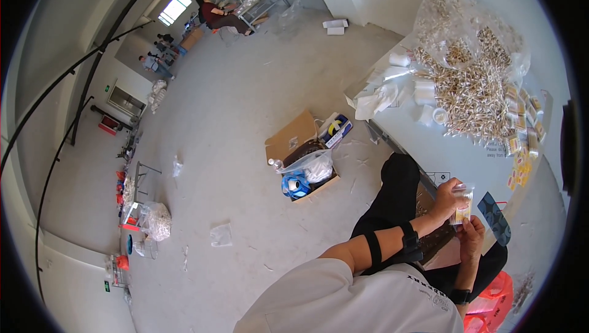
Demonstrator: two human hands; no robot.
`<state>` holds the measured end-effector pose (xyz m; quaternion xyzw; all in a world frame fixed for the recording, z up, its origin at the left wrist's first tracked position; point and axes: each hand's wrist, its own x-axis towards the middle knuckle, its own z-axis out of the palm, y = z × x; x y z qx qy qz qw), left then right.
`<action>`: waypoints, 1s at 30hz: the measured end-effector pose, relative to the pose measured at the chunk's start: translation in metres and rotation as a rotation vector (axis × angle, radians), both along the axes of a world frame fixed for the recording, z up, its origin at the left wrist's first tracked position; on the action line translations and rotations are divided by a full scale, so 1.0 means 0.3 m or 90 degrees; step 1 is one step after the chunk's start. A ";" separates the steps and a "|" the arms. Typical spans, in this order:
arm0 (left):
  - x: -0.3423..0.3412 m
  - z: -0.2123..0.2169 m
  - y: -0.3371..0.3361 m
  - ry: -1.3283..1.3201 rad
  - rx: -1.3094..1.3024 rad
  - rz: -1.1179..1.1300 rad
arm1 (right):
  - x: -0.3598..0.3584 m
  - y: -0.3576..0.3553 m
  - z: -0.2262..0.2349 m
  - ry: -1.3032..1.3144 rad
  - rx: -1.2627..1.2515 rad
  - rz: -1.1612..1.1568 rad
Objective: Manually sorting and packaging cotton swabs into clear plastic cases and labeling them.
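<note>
Between my hands is a small clear pack of cotton swabs (464, 203), with a yellow patch low on it. My left hand (450, 200) grips its side and upper part, fingers bent around it. Below, my right hand (471, 237) pinches the pack's lower end. Beyond my hands, a large heap of loose cotton swabs (469, 97) spreads over the grey tabletop (417, 137), partly under a clear plastic bag (451, 17). Several filled packs (521, 112) line the heap's right side, near yellow labels (521, 170). White plastic tubs (424, 92) stand at its left.
A dark patterned sheet (494, 219) lies right of my hands. On the floor to the left sits an open cardboard box (316, 192) holding bags and a blue item. A red plastic bag (494, 302) is beside my right leg. Another person (218, 15) sits at a far table.
</note>
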<state>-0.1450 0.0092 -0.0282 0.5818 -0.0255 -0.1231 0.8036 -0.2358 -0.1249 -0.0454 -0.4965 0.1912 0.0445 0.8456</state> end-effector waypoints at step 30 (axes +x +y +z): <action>0.017 -0.026 0.063 0.119 0.034 -0.084 | 0.003 -0.031 -0.029 -0.042 -0.154 0.001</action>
